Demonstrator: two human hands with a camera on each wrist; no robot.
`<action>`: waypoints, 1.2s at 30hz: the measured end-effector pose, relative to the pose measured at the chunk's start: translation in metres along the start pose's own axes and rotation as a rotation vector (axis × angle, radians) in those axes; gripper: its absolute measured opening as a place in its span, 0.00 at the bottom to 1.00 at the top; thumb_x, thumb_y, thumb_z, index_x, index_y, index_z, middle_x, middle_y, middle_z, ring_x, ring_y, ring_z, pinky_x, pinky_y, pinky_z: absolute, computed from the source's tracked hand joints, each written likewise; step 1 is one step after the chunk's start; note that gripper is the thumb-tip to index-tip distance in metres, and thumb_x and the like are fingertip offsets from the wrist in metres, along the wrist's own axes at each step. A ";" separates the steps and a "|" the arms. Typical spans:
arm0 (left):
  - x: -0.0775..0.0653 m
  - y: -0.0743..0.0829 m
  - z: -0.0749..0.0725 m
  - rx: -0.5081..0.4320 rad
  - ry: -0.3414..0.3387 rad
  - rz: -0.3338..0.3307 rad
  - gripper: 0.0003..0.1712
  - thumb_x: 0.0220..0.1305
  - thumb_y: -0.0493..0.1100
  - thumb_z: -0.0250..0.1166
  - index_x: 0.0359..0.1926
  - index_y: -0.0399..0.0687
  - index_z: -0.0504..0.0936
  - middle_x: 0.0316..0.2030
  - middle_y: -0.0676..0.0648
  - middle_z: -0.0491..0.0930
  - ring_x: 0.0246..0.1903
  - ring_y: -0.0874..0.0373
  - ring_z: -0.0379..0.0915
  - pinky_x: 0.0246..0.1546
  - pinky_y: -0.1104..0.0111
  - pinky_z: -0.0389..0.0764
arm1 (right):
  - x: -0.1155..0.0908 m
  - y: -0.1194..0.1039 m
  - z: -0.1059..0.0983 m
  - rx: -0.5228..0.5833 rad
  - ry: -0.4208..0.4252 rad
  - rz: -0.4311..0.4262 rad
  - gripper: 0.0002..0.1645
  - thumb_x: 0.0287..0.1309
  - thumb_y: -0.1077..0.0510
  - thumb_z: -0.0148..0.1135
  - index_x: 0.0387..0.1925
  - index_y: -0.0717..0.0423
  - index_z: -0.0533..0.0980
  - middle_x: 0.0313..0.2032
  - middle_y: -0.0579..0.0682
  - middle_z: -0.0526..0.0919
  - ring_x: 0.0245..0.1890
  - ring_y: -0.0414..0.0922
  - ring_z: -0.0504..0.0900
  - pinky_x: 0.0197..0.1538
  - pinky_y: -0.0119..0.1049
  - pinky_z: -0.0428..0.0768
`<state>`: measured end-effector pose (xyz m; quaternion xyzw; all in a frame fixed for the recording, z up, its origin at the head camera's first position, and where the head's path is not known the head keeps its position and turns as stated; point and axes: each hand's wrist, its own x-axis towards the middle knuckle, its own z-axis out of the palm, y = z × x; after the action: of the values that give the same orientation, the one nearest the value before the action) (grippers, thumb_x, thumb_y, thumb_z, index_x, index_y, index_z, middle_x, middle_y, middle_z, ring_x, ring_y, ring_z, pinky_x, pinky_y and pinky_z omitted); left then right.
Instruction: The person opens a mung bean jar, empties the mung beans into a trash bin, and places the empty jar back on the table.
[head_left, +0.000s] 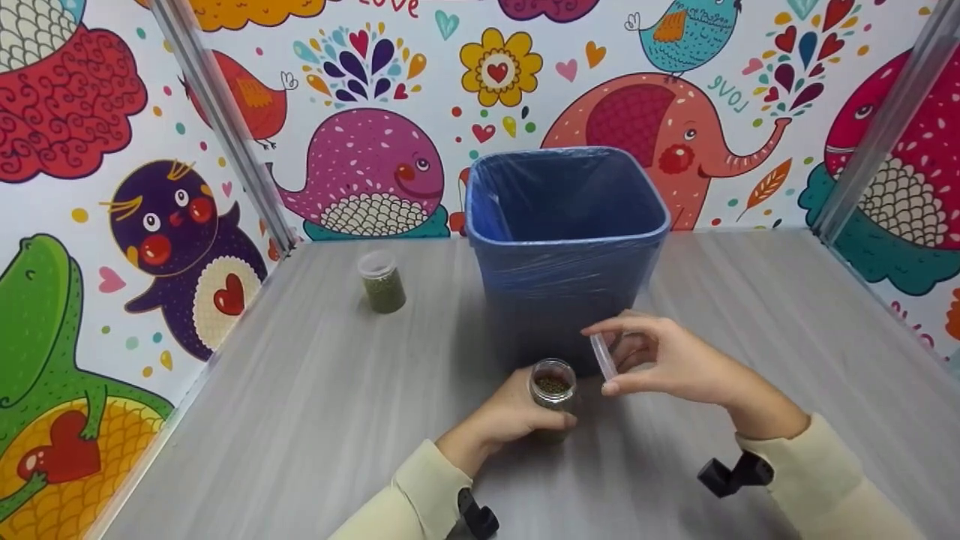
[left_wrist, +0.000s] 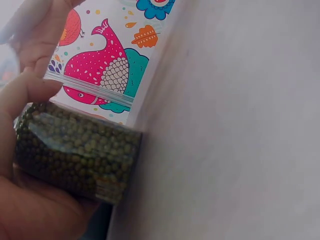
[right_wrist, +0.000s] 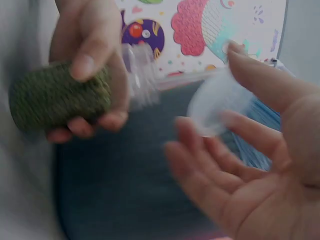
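A clear jar (head_left: 553,386) of small green beans, its mouth uncovered, stands in the grip of my left hand (head_left: 514,412). In the left wrist view the beans fill most of the jar (left_wrist: 77,150), with fingers and thumb wrapped round it. To the right of the jar, my right hand (head_left: 664,356) pinches a translucent round lid (head_left: 603,358) by its edges between thumb and fingers. The right wrist view has the lid (right_wrist: 215,102) apart from the jar (right_wrist: 60,97). Both hands are just in front of a blue bin (head_left: 566,277).
The bin is lined with a thin clear bag (head_left: 517,187). Farther left on the grey table (head_left: 300,405) stands a second jar (head_left: 384,285) of green contents with a whitish top. Walls with cartoon animals (head_left: 367,165) enclose the table at the back and sides.
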<state>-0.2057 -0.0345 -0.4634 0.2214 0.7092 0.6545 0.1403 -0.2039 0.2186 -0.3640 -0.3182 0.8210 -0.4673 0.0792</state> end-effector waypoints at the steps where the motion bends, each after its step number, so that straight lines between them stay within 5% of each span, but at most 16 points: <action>1: 0.000 0.000 0.000 -0.005 -0.002 -0.003 0.30 0.47 0.27 0.77 0.55 0.29 0.82 0.45 0.43 0.86 0.44 0.62 0.79 0.54 0.71 0.77 | -0.001 0.000 -0.003 -0.046 -0.022 0.009 0.39 0.54 0.57 0.84 0.65 0.64 0.78 0.50 0.58 0.81 0.40 0.44 0.87 0.50 0.36 0.88; 12: -0.001 0.000 -0.001 -0.055 -0.030 -0.018 0.23 0.48 0.24 0.75 0.48 0.39 0.84 0.41 0.46 0.88 0.42 0.60 0.83 0.51 0.71 0.78 | -0.006 0.033 -0.020 -0.567 -0.086 0.219 0.36 0.42 0.56 0.89 0.53 0.60 0.81 0.41 0.54 0.83 0.35 0.46 0.81 0.39 0.45 0.83; 19: -0.001 0.002 -0.001 -0.054 -0.039 -0.036 0.23 0.50 0.25 0.75 0.48 0.38 0.83 0.39 0.51 0.88 0.41 0.60 0.83 0.50 0.71 0.78 | -0.008 0.062 -0.040 -0.620 -0.062 0.341 0.37 0.44 0.54 0.89 0.52 0.65 0.80 0.43 0.64 0.84 0.42 0.58 0.83 0.48 0.60 0.83; 32: 0.000 0.002 -0.001 -0.048 -0.034 -0.029 0.23 0.49 0.25 0.75 0.48 0.36 0.84 0.40 0.44 0.89 0.42 0.58 0.83 0.50 0.72 0.78 | -0.032 0.129 -0.091 -0.567 0.176 0.608 0.48 0.54 0.40 0.82 0.61 0.72 0.76 0.54 0.77 0.77 0.50 0.69 0.78 0.56 0.70 0.77; 36: 0.000 0.001 -0.001 -0.047 -0.029 -0.026 0.23 0.49 0.25 0.75 0.49 0.36 0.84 0.39 0.46 0.89 0.41 0.59 0.83 0.50 0.71 0.78 | -0.040 0.138 -0.103 -0.521 0.177 0.673 0.51 0.56 0.38 0.80 0.65 0.73 0.73 0.58 0.79 0.73 0.54 0.71 0.74 0.59 0.72 0.75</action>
<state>-0.2062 -0.0352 -0.4625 0.2183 0.6941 0.6660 0.1640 -0.2778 0.3659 -0.4268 -0.0010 0.9732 -0.2179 0.0735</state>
